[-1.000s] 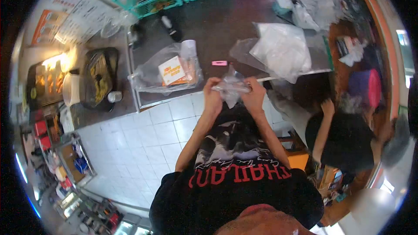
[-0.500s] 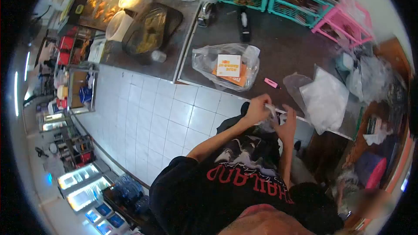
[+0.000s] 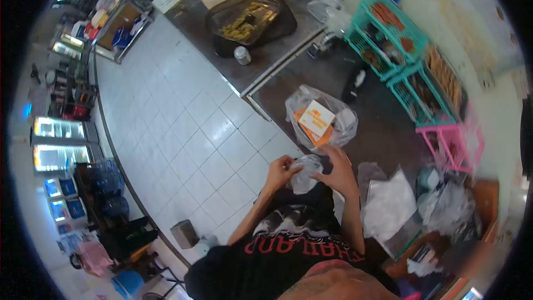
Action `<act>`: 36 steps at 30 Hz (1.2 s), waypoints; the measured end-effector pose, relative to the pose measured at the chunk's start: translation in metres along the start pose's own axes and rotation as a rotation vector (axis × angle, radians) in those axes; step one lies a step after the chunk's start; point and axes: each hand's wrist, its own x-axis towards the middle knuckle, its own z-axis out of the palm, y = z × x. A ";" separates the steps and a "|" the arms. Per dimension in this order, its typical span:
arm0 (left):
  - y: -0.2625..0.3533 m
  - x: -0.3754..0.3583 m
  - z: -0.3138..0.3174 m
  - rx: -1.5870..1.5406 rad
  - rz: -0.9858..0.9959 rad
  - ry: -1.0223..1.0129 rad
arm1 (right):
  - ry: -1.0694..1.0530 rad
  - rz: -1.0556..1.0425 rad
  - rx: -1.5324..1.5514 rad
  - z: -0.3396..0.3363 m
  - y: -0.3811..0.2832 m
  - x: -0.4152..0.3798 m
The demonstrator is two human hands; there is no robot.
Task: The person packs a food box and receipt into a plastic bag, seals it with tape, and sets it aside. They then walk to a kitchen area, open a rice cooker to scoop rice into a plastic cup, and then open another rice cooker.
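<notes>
A small clear plastic bag [image 3: 305, 175] hangs between my hands, in front of the black shirt. My left hand [image 3: 280, 173] is closed, pinching the bag's left side. On the other side, my right hand [image 3: 340, 173] has its fingers spread and its thumb against the bag. Just beyond my right fingertips, a larger clear bag [image 3: 345, 123] lies on the dark counter [image 3: 283, 91]. On it are a white card with orange print [image 3: 316, 118] and an orange packet [image 3: 318, 135].
White plastic sheets [image 3: 390, 203] lie right of my right hand. Teal baskets [image 3: 383, 36] and a pink basket [image 3: 444, 141] line the wall, near a black item [image 3: 353, 84]. Leftward are a glass dish of food [image 3: 250, 19], a small jar [image 3: 242, 55] and tiled floor [image 3: 194, 116].
The camera view has turned. My right hand has spread its fingers and moved up toward the bag with the card, while the small plastic bag shows wider. The pink marker no longer shows.
</notes>
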 end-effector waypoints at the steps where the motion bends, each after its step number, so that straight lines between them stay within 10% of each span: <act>1: -0.016 0.000 -0.009 -0.022 -0.044 0.092 | -0.021 -0.051 0.023 -0.001 -0.018 0.036; 5: -0.063 -0.016 -0.032 -0.212 -0.163 0.320 | -0.151 -0.191 0.194 0.056 -0.055 0.194; 15: -0.154 -0.071 -0.024 -0.643 -0.217 0.425 | -0.091 -0.087 -0.472 0.301 0.042 0.503; 23: -0.114 -0.053 -0.057 -0.746 -0.181 0.612 | -0.157 0.155 -0.221 0.247 0.020 0.451; 28: -0.039 0.011 -0.115 -0.374 -0.020 0.666 | -0.233 0.122 0.602 0.117 -0.034 0.341; 36: 0.129 0.060 -0.089 -0.424 0.338 0.257 | -0.022 -0.060 0.626 -0.063 -0.044 0.095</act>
